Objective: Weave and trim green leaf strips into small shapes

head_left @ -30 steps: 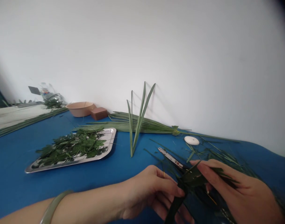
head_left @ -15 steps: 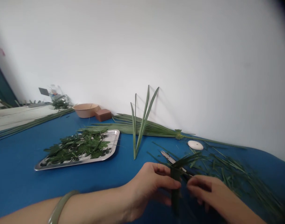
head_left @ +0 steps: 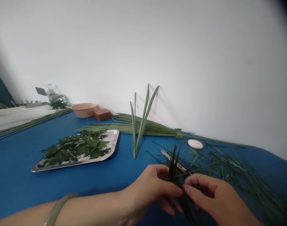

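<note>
My left hand [head_left: 157,186] is closed around a folded dark green palm leaf strip [head_left: 173,164]. Its narrow ends point up above the thumb, and a wider part hangs down below the fingers. My right hand [head_left: 209,191] is pinched close beside it, at a thin strip that crosses the leaf; the fingertips partly hide this spot. Behind the hands lies a pair of scissors [head_left: 173,159], metal blades toward the back left, its handles mostly covered by my right hand. Cut leaf scraps [head_left: 228,169] are scattered to the right.
A metal tray [head_left: 114,141] heaped with leafy sprigs [head_left: 79,146] stands left. Upright leaf blades [head_left: 143,125] lean near a fan palm leaf [head_left: 157,128] along the wall. A pinkish bowl [head_left: 84,110], a brown box [head_left: 103,115] and a white oval object [head_left: 195,144] sit at the back.
The leaf's free ends, which pointed right, now stand upright. My right hand has moved slightly left and up, against the leaf. The view has shifted a little.
</note>
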`<state>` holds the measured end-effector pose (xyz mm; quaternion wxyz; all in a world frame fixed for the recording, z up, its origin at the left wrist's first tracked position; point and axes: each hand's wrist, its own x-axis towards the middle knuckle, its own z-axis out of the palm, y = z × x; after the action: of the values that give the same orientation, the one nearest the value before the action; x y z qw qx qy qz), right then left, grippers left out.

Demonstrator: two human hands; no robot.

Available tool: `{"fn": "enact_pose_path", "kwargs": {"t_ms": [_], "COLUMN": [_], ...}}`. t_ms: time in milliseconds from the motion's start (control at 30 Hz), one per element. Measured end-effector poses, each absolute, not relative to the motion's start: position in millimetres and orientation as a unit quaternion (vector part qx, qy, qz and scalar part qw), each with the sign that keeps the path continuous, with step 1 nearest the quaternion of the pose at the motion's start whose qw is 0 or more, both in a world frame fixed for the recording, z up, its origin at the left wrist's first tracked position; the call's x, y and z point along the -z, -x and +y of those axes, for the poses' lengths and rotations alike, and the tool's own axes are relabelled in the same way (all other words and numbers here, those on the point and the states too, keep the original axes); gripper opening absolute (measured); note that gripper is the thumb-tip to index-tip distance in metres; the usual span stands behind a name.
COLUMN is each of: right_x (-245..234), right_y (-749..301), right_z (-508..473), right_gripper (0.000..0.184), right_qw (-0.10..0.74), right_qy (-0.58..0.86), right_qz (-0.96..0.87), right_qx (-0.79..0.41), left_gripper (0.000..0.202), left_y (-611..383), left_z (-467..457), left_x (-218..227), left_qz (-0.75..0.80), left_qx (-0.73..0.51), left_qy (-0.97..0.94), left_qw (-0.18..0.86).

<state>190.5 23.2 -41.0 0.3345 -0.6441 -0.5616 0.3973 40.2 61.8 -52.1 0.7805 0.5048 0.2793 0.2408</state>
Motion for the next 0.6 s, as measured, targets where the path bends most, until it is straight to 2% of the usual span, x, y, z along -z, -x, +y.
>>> {"fn": "enact_pose_path", "kwargs": {"t_ms": [100, 233, 400, 600], "right_x": [39.2, 37.6, 40.1, 41.3], "right_y": [-188.0, -186.2, -194.6, -198.6], "right_z": [21.1, 17.8, 15.1, 14.1], "right_gripper": [0.012, 0.009, 0.012, 0.011], "right_qw": [0.352, 0.348, 0.334, 0.334], "right_qy": [0.633, 0.624, 0.64, 0.61], "right_qz": [-0.577, -0.6, -0.608, -0.691], "right_qx": [-0.377, -0.361, -0.329, -0.194], "left_gripper": [0.014, 0.017, 0.017, 0.015], "left_y": [-40.6, -40.5, -37.8, -39.7], "left_z": [61.6, 61.3, 61.4, 63.8], "left_x": [50.3, 49.2, 46.4, 48.4], "left_qz": [0.282, 0.299, 0.32, 0.314], "left_qx": [-0.257, -0.262, -0.271, -0.31], "left_qy": [-0.519, -0.52, -0.514, -0.527], "left_qw": [0.765, 0.756, 0.748, 0.726]}}
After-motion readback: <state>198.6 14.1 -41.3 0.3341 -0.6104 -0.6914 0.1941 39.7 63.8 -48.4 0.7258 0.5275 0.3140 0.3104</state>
